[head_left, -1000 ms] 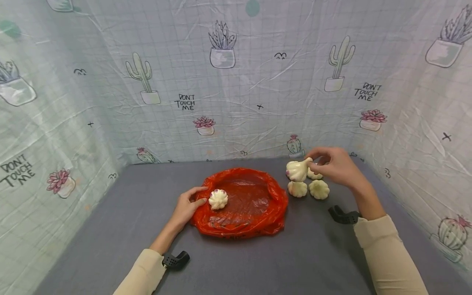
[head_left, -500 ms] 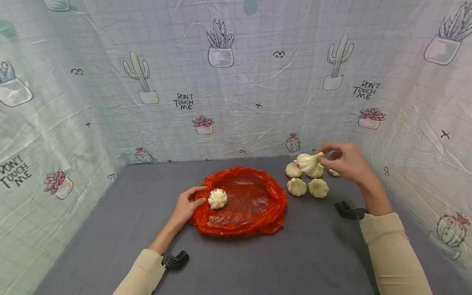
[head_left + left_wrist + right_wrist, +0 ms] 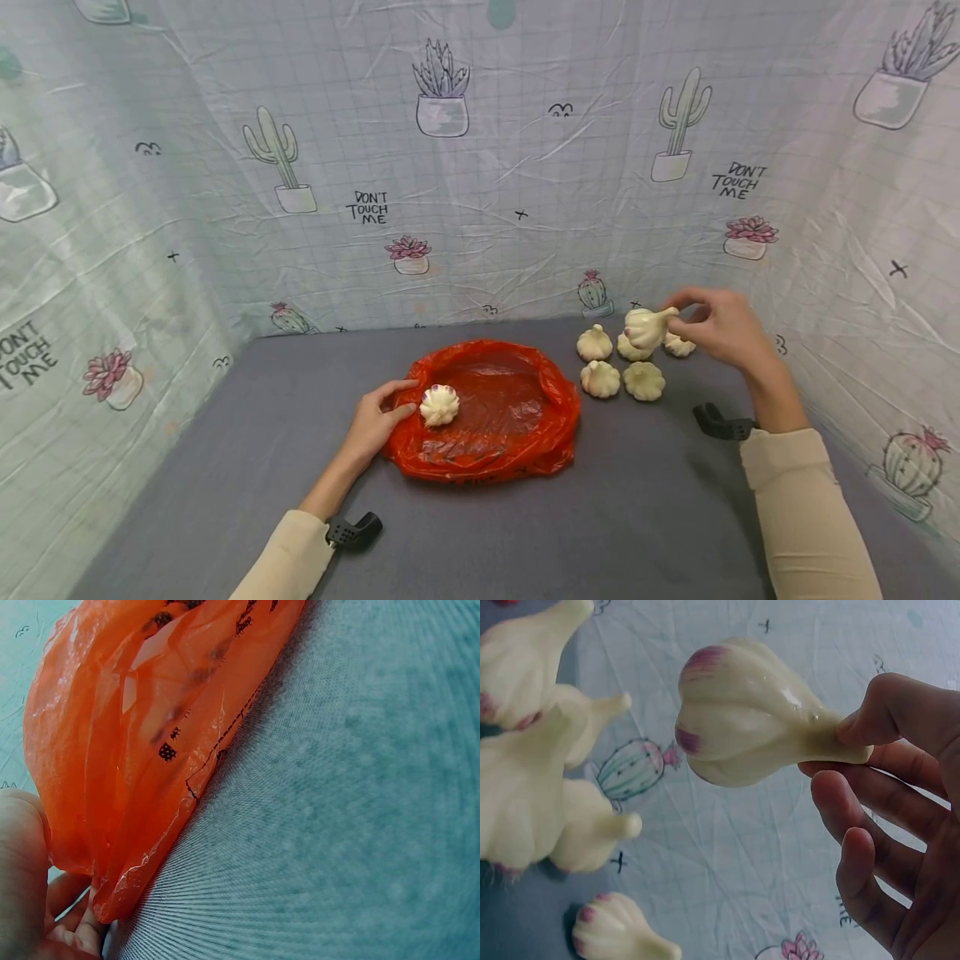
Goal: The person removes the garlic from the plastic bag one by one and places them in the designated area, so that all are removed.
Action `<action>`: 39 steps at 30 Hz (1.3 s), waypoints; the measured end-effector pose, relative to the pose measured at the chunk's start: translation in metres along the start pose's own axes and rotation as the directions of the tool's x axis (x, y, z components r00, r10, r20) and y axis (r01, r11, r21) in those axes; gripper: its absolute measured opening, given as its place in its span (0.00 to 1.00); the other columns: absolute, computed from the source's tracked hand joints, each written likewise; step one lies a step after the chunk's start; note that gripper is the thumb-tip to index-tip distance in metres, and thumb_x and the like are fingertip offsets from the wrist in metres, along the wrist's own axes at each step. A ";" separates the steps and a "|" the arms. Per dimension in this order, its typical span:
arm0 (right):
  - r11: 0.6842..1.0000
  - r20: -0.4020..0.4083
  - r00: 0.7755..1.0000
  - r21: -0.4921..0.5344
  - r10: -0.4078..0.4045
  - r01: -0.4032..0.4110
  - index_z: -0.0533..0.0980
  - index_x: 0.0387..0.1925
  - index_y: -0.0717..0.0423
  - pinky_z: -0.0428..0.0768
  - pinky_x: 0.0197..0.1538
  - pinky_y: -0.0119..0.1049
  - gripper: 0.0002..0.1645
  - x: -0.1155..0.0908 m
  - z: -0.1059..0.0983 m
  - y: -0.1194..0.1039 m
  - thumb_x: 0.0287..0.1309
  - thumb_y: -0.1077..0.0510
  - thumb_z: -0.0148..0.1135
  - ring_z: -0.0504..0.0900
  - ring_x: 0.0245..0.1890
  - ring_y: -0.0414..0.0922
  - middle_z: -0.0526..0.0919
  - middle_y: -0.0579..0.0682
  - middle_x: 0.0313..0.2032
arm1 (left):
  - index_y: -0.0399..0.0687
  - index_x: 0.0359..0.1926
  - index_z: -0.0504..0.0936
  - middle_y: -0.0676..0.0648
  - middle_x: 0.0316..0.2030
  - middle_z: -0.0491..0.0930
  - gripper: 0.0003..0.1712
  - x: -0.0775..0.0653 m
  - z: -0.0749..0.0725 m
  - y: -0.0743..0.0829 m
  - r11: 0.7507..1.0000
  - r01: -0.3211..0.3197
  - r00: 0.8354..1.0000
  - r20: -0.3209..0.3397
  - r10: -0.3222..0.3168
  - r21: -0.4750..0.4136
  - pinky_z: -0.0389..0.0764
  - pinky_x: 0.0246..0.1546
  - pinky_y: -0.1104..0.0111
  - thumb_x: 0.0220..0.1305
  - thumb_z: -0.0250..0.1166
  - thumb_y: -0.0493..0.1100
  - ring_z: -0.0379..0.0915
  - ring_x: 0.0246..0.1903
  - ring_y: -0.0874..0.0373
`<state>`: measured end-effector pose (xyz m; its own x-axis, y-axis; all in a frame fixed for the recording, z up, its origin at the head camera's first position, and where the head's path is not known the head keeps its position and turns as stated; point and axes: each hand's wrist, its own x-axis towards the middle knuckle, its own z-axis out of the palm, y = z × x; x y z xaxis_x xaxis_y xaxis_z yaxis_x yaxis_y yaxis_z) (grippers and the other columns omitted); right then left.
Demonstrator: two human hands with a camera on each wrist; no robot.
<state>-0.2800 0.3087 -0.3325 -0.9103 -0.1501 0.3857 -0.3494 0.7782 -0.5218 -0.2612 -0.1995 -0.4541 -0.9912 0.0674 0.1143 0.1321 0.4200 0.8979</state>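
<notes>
My left hand (image 3: 375, 423) grips the left edge of an opened red plastic bag (image 3: 551, 450), with the thumb and fingers on either side of the film in the left wrist view. Inside the bag, at its left, lies a garlic bulb (image 3: 439, 405) with purple marks. My right hand (image 3: 723, 329) pinches another garlic bulb (image 3: 739, 716) by its stem, purple tips pointing away from the palm. That bulb hangs above the back of a group of several garlic bulbs (image 3: 643, 381) on the table, right of the bag.
A dark grey cloth covers the table (image 3: 480, 542). Pale curtains (image 3: 480, 208) printed with cacti stand close behind and at both sides. A black wrist mount (image 3: 354, 532) sits on the left wrist, another black mount (image 3: 722, 422) on the right.
My right hand has moved to the right with the garlic bulb, uncovering more of the bulbs on the table. The left hand stays on the bag's edge.
</notes>
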 end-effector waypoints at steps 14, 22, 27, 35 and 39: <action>0.999 -0.034 0.999 -0.037 0.008 -0.009 0.86 0.44 0.56 0.73 0.25 0.34 0.11 -0.006 -0.014 0.024 0.62 0.58 0.67 0.76 0.26 0.25 0.87 0.64 0.44 | 0.47 0.63 0.83 0.41 0.64 0.80 0.22 0.011 0.003 -0.031 0.999 -0.030 0.999 -0.022 0.029 -0.033 0.75 0.50 0.78 0.68 0.68 0.37 0.73 0.59 0.50; 0.999 0.010 1.000 -0.038 0.025 -0.025 0.84 0.45 0.60 0.73 0.26 0.34 0.11 -0.010 -0.021 0.037 0.63 0.59 0.67 0.78 0.24 0.25 0.87 0.67 0.45 | 0.48 0.62 0.84 0.41 0.63 0.80 0.22 0.011 0.003 -0.030 1.000 -0.026 0.999 -0.029 0.026 -0.012 0.75 0.50 0.77 0.68 0.68 0.37 0.73 0.59 0.51; 0.999 0.039 0.999 -0.033 0.022 -0.021 0.85 0.46 0.62 0.73 0.26 0.35 0.11 -0.011 -0.022 0.048 0.64 0.60 0.67 0.80 0.23 0.30 0.86 0.69 0.45 | 0.48 0.63 0.83 0.41 0.64 0.80 0.22 0.010 0.003 -0.029 1.000 -0.022 0.999 -0.025 0.022 -0.018 0.74 0.51 0.78 0.68 0.68 0.38 0.73 0.61 0.51; 0.996 0.098 0.992 -0.029 0.085 -0.083 0.84 0.50 0.63 0.74 0.28 0.35 0.14 -0.013 -0.025 0.059 0.67 0.59 0.67 0.82 0.25 0.31 0.85 0.70 0.50 | 0.45 0.64 0.82 0.39 0.66 0.78 0.23 0.007 0.003 -0.021 1.000 0.004 1.000 -0.012 -0.004 -0.031 0.73 0.51 0.78 0.69 0.67 0.36 0.72 0.63 0.48; 0.996 0.121 0.988 -0.023 0.092 -0.090 0.84 0.50 0.64 0.77 0.29 0.34 0.15 -0.014 -0.025 0.063 0.67 0.59 0.67 0.83 0.26 0.34 0.85 0.71 0.50 | 0.40 0.64 0.81 0.37 0.66 0.77 0.23 0.000 0.000 -0.003 1.000 0.013 1.000 0.005 -0.013 -0.018 0.73 0.51 0.78 0.69 0.66 0.34 0.71 0.64 0.46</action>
<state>-0.2835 0.3752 -0.3514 -0.9587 -0.1501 0.2414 -0.2608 0.8024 -0.5368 -0.2615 -0.2006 -0.4573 -0.9927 0.0663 0.1003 0.1187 0.4049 0.9066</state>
